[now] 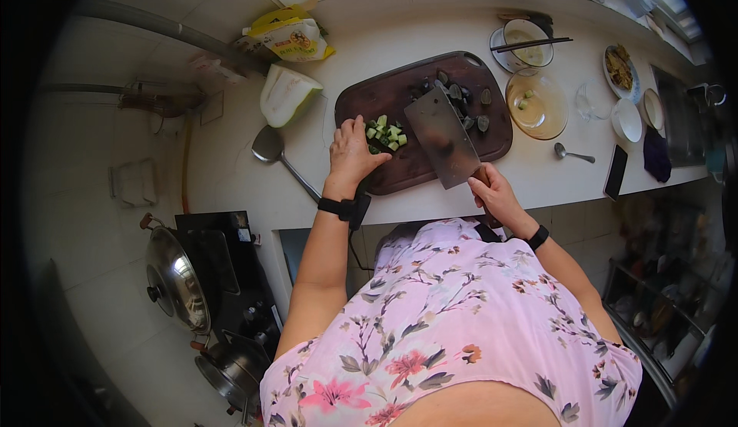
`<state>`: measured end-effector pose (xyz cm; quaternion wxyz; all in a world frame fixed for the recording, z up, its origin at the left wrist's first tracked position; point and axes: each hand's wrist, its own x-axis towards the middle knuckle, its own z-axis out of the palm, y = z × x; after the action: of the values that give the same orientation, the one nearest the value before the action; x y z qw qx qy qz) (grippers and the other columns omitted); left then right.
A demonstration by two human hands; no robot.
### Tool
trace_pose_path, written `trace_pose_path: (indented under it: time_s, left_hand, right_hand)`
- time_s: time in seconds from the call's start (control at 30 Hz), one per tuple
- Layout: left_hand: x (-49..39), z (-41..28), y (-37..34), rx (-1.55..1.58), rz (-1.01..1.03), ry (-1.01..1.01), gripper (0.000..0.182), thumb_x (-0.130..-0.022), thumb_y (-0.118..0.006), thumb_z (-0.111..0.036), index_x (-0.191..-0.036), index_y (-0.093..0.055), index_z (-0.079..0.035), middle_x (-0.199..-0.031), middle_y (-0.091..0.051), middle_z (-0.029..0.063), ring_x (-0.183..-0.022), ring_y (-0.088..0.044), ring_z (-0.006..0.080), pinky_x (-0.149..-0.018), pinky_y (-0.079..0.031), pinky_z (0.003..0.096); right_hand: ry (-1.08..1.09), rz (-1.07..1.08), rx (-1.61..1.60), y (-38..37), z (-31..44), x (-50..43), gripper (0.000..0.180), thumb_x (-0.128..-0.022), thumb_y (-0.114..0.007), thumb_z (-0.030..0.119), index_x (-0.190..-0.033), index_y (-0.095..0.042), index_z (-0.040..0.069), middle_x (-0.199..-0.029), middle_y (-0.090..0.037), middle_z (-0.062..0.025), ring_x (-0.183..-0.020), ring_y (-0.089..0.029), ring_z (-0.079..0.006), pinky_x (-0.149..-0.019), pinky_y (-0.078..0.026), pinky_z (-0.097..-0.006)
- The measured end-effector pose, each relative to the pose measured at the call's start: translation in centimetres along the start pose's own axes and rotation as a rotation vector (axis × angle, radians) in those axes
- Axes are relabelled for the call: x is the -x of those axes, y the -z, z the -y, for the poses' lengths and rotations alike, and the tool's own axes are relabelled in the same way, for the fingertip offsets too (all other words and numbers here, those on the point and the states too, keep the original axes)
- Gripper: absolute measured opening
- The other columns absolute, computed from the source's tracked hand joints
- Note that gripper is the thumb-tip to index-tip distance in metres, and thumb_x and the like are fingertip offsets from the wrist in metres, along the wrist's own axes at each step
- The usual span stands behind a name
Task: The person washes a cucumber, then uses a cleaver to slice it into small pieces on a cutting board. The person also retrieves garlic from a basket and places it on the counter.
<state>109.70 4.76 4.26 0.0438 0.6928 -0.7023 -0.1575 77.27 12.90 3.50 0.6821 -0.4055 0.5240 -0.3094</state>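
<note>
In the head view, a dark brown cutting board (383, 90) lies tilted on the white counter. My right hand (497, 195) grips the wooden handle of a broad cleaver (441, 139), its wide blade lying flat over the board's middle. On the left part of the board is a small heap of diced green cucumber (387, 133). My left hand (353, 153) cups the left side of that heap, thumb spread from the fingers; it grips nothing that I can see. Dark halved pieces, perhaps grapes (455, 91), lie behind the blade, which hides some of them.
A winter melon chunk (288, 97) and a metal wok spatula (269, 145) lie left of the board. To its right are an amber glass bowl (536, 118) with a few green cubes, a bowl (527, 30) with chopsticks across, a spoon (573, 154) and a phone (616, 172).
</note>
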Motion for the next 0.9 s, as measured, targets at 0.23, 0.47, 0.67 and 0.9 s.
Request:
trace_pose_path:
  time_s: [0.23, 0.47, 0.67, 0.9]
  left_hand:
    - [-1.5, 0.1, -2.3, 0.097, 0.065, 0.027, 0.107, -0.06, -0.096, -0.036, -0.145, -0.042, 0.001, -0.129, -0.05, 0.0203, -0.119, -0.056, 0.041, -0.1, -0.051, 0.0469]
    - [-2.6, 0.9, -3.9, 0.242, 0.036, -0.057, 0.097, -0.063, -0.095, -0.03, -0.142, -0.047, -0.001, -0.123, -0.052, 0.0194, -0.11, -0.062, 0.0407, -0.095, -0.054, 0.0465]
    - [-3.1, 1.9, -3.9, 0.337, 0.036, -0.08, 0.086, -0.067, -0.092, -0.025, -0.14, -0.05, -0.005, -0.124, -0.053, 0.0197, -0.112, -0.062, 0.0409, -0.096, -0.054, 0.0461]
    - [-3.6, -0.9, -2.7, 0.407, -0.043, -0.084, 0.084, -0.069, -0.09, -0.023, -0.14, -0.05, -0.005, -0.126, -0.054, 0.0192, -0.117, -0.059, 0.0401, -0.099, -0.051, 0.0446]
  right_hand:
    - [-0.027, -0.12, 0.02, -4.0, -2.4, -1.8, 0.017, -0.101, -0.064, 0.018, -0.108, -0.056, 0.005, -0.078, -0.055, 0.0016, -0.059, -0.052, -0.0074, -0.053, -0.045, -0.024]
    - [-0.059, -0.086, -0.027, -6.9, -2.2, -3.9, 0.015, -0.1, -0.065, 0.018, -0.105, -0.056, 0.006, -0.078, -0.055, 0.0018, -0.061, -0.052, -0.0074, -0.054, -0.044, -0.0233]
    - [-0.081, 0.009, 0.055, -7.9, -2.1, -5.2, 0.015, -0.101, -0.064, 0.018, -0.102, -0.055, 0.007, -0.078, -0.054, 0.0023, -0.062, -0.052, -0.007, -0.055, -0.045, -0.0235]
    - [-0.064, 0.059, -0.004, -5.8, -0.9, -4.9, 0.015, -0.101, -0.065, 0.017, -0.103, -0.055, 0.007, -0.077, -0.053, 0.0026, -0.062, -0.052, -0.0066, -0.055, -0.046, -0.0234]
